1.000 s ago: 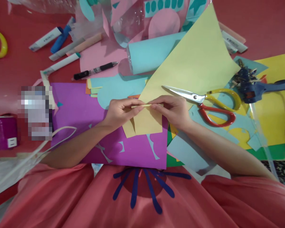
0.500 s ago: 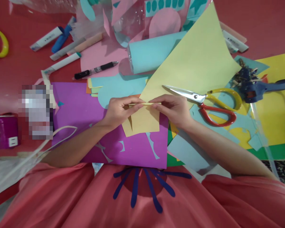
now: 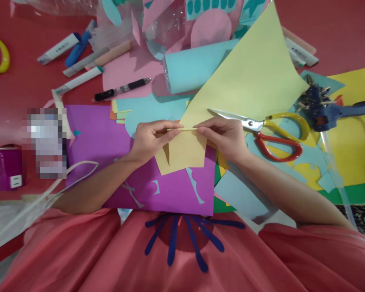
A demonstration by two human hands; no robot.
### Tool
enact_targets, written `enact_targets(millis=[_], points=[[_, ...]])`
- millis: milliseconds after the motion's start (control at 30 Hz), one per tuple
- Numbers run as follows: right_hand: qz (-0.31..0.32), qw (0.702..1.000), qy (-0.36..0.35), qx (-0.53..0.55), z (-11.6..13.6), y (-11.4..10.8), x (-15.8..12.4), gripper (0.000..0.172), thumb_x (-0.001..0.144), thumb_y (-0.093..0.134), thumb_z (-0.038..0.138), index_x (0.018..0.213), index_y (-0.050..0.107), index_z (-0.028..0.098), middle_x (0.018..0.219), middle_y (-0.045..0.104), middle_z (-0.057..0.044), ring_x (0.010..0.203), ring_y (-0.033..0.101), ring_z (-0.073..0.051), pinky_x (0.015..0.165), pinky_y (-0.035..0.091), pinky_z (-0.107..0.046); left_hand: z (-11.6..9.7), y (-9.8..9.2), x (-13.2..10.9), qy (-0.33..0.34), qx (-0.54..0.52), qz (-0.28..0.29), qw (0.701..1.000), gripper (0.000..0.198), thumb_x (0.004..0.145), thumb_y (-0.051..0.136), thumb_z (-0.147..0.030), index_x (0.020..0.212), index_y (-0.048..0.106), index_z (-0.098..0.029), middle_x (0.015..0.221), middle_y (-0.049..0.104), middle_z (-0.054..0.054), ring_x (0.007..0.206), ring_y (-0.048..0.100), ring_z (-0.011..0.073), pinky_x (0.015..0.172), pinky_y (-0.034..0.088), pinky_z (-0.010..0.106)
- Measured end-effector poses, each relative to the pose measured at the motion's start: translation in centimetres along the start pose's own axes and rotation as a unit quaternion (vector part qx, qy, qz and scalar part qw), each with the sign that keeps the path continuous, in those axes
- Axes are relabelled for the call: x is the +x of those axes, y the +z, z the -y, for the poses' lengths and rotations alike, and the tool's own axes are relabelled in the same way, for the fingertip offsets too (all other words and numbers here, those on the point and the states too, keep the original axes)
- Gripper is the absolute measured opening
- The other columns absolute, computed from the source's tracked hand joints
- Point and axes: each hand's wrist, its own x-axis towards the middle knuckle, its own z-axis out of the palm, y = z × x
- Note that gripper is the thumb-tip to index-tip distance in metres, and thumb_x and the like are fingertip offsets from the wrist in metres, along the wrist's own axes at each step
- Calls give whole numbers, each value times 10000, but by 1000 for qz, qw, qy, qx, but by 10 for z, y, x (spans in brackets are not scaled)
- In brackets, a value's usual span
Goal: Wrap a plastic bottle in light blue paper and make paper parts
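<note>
Red tabletop [image 3: 337, 32] shows around a spread of coloured card [image 3: 152, 113], with a purple sheet [image 3: 94, 138] along the near side. Over that sheet is the small yellow paper [image 3: 187, 150]: the left hand [image 3: 147, 140] pinches one end of its upper edge between thumb and fingers, and the right hand [image 3: 226, 136] pinches the other end likewise, the scissors [image 3: 252, 124] lying just behind it. That edge looks turned over into a narrow strip, so some folding seems done; the broad part below appears unworked, if more is to be folded. Either a crease or a shadow marks its left side; which, I cannot tell. Compared with a second ago, the thumbs stand farther apart, baring more strip, and the edge sits slightly higher in view. The scissors lie as they did.
</note>
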Motion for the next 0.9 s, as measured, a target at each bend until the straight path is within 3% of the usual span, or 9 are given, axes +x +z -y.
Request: enact_targets(millis=[367,500,700,900], points=[[-21,999,23,32,-4,0,3,181,808,690,379,759,742,213,777,752,-18,726,689,-154,632,555,-290,-1,-2,1,3,22,-13,1000,214,834,653,-386,922,780,-238,913,785,27,841,724,154,736,587,234],[5,999,25,24,-1,0,3,184,822,676,377,865,744,211,825,751,-22,751,685,-145,658,564,-289,-3,-2,0,13,41,-16,999,212,837,641,-372,919,784,-238,925,787,26,828,728,153,732,587,229],[23,1000,17,2,4,2,1,133,823,653,291,800,747,200,821,762,-31,757,693,-159,688,580,-305,0,0,-2,49,63,1,997,207,836,635,-349,929,783,-238,946,787,25,797,725,137,718,572,211],[20,1000,11,-13,5,3,-1,120,810,657,266,775,751,199,800,770,-29,723,696,-151,662,573,-279,1,0,0,34,66,39,997,297,824,656,-442,970,778,-214,951,783,45,746,707,134,648,541,198]])
